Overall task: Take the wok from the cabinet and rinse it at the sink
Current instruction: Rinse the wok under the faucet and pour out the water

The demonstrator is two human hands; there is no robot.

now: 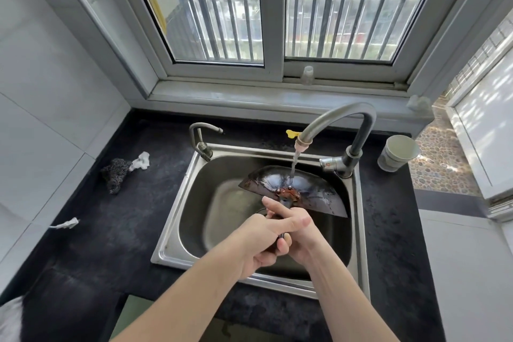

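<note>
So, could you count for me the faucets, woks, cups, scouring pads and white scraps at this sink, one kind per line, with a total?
Faucets: 2
Wok: 1
Cup: 1
Scouring pad: 1
White scraps: 2
Total: 7

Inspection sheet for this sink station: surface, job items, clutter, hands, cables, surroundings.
Surface: dark speckled counter with a steel sink set in it.
Job's things: wok tilted in the sink; tap runs water onto it.
Clutter: scrubber and tissue left of the sink; paper scrap by the left wall; cup right of the tap.
Grippers: left hand and right hand both grip the wok's handle.
Cables: nothing seen.
Surroundings: barred window behind; bottle on its sill; tiled wall left.
</note>
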